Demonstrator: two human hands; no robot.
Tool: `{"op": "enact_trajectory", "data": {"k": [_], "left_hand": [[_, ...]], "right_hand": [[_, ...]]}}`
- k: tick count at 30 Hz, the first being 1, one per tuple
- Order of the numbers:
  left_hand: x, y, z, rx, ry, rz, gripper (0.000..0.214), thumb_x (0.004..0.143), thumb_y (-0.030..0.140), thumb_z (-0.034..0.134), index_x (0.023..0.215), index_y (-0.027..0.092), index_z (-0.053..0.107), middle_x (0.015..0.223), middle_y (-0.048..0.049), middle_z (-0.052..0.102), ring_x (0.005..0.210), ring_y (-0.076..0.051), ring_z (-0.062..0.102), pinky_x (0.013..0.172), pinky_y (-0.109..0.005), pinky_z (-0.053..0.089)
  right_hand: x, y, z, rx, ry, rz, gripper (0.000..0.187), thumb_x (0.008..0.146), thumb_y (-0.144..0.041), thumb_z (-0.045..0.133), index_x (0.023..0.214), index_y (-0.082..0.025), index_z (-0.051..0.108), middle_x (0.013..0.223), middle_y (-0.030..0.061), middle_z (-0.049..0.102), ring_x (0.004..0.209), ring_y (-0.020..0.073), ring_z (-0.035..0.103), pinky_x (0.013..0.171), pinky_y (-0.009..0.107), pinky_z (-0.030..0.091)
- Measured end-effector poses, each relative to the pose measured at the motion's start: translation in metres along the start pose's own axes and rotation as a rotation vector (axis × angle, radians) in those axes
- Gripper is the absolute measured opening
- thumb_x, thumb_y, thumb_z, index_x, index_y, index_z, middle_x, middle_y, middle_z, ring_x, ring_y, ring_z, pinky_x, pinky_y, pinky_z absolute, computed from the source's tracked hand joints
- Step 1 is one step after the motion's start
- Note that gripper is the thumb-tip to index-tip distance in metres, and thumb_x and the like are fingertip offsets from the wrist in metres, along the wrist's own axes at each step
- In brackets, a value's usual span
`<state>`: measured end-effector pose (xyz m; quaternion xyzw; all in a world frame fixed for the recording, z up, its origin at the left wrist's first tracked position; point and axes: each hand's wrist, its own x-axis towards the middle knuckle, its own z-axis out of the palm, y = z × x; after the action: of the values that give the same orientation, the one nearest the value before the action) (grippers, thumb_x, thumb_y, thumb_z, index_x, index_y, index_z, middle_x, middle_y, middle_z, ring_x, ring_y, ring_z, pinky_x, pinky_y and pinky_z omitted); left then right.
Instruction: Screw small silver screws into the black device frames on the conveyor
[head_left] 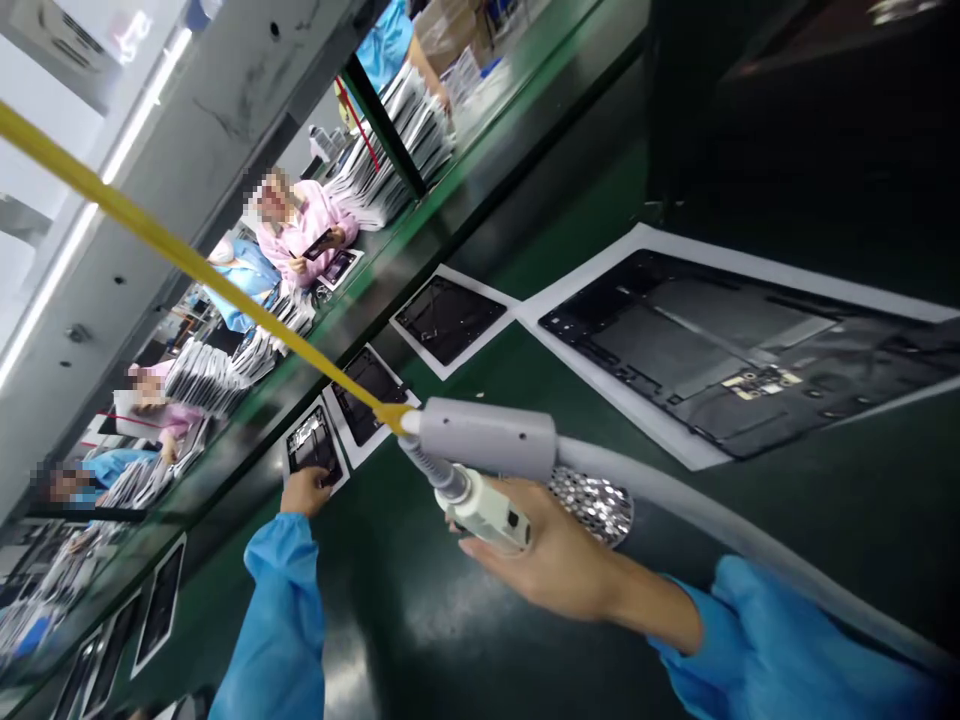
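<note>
Counter (420, 640), dark green, ran beneath the work and carried dark panels (450, 320) on white sheets (637, 425). The largest-looking panel (675, 350) lay to the right, untouched. A grey hose (697, 510) crossed above the counter and met a grey cylinder (487, 437), near the end of a yellow strap (247, 310).

Handling a smaller-looking panel (311, 445) and a pale handheld tool (491, 515) together was judged the step in hand. Good execution called for light pressure at the panel's edge, clear of its silvery parts; for slack in the hose and strap, so that neither snagged; and for the tool to be brought over the panel squarely, without dragging across its surface.

The smaller-looking panel lay on its sheet just ahead of the left grip (304, 492), which touched its near edge; whether that grip pinched or merely rested could not be told. The right grip (555, 550) was closed round the tool, well apart from that panel. A silvery, faceted-looking item (596, 503), not identifiable, showed just behind the right grip.
</note>
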<state>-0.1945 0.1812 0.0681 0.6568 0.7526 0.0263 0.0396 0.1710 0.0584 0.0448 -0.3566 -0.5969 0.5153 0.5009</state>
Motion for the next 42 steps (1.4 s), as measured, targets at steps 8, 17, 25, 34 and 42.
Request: {"op": "enact_trajectory", "data": {"k": [8, 17, 25, 34, 42], "left_hand": [[-0.002, -0.037, 0.006, 0.291, -0.144, 0.073, 0.022, 0.067, 0.006, 0.06, 0.083, 0.018, 0.07, 0.083, -0.0045, 0.069, 0.085, -0.02, 0.065, 0.079, -0.026, 0.048], [-0.044, -0.017, 0.011, 0.309, 0.223, 0.159, 0.036, 0.083, 0.016, 0.049, 0.115, 0.018, 0.064, 0.109, -0.0131, 0.064, 0.109, -0.026, 0.059, 0.097, -0.034, 0.046], [-0.148, 0.049, 0.018, 0.105, 0.724, 0.809, 0.047, 0.076, 0.004, 0.061, 0.119, 0.022, 0.062, 0.081, -0.0047, 0.063, 0.072, -0.016, 0.06, 0.068, -0.026, 0.051], [-0.19, 0.131, 0.063, -0.078, 0.422, 0.961, 0.024, 0.087, 0.013, 0.058, 0.111, 0.016, 0.062, 0.082, -0.0069, 0.065, 0.072, -0.016, 0.056, 0.061, -0.028, 0.048], [-0.19, 0.125, 0.095, -0.257, 0.307, 0.898, 0.016, 0.089, 0.015, 0.057, 0.102, 0.014, 0.066, 0.085, -0.0074, 0.063, 0.078, -0.017, 0.054, 0.064, -0.028, 0.046]], "right_hand": [[0.003, 0.004, -0.002, 0.104, -0.064, 0.017, 0.031, 0.078, -0.02, 0.06, 0.109, -0.019, 0.058, 0.081, 0.0021, 0.067, 0.066, 0.0141, 0.062, 0.057, 0.026, 0.051], [0.011, -0.003, -0.017, 0.091, 0.005, 0.039, 0.018, 0.074, -0.027, 0.069, 0.069, -0.017, 0.055, 0.054, -0.0059, 0.051, 0.046, 0.008, 0.047, 0.044, 0.023, 0.042], [0.019, -0.001, -0.049, 0.005, 0.325, -0.064, 0.022, 0.065, -0.027, 0.08, 0.073, -0.018, 0.062, 0.051, -0.0041, 0.055, 0.049, 0.0127, 0.055, 0.056, 0.03, 0.051], [0.024, 0.018, -0.044, -0.036, 0.342, -0.077, 0.021, 0.067, -0.023, 0.075, 0.082, -0.023, 0.061, 0.047, -0.0071, 0.054, 0.04, 0.0126, 0.051, 0.046, 0.031, 0.047], [0.019, 0.022, -0.038, -0.009, 0.34, -0.125, 0.024, 0.068, -0.021, 0.075, 0.087, -0.021, 0.06, 0.047, -0.0073, 0.054, 0.04, 0.0129, 0.051, 0.048, 0.032, 0.048]]}}
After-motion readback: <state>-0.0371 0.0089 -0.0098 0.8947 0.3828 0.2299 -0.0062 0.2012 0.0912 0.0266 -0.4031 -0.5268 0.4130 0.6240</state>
